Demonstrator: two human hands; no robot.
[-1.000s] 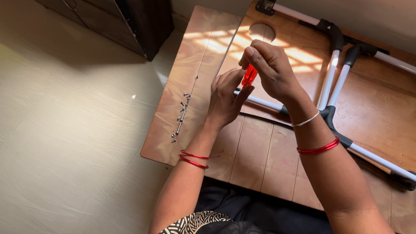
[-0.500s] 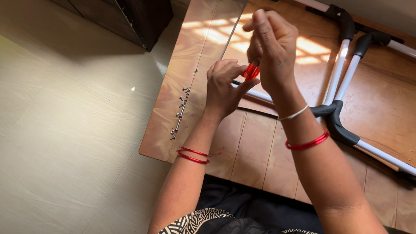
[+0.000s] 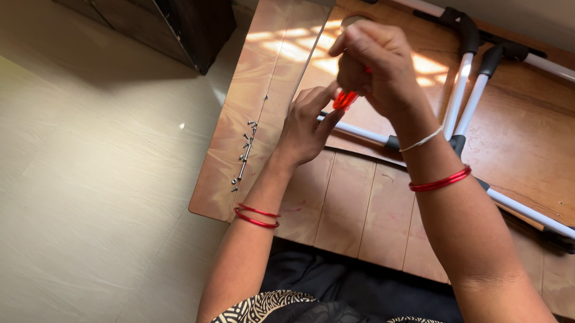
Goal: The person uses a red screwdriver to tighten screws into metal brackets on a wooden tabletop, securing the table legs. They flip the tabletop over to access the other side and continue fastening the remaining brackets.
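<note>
Right hand [image 3: 377, 64]: closed around the red screwdriver [image 3: 345, 99], lower and more tilted than half a second ago.
Left hand [image 3: 306, 125]: fingers pinched at the screwdriver's lower end, barely moved.
Screwdriver: upright over the white tube [image 3: 357, 131], at 12 o'clock from the lap.
Screws [image 3: 245, 150]: at 9 o'clock, untouched.
Meaning: likely mid-turn.

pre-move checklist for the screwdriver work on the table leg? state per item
1. Right hand gripping the red screwdriver handle: ok.
2. Left hand steadying at the tool's lower end: ok.
3. Tip seated in a screw: cannot tell, hidden by the hands.
4. Spare screws lined up on the wooden board, within reach: ok.
5. White leg tube lying flat on the tabletop underside: ok.
6. Tool upright: cannot tell, shaft hidden.
</note>
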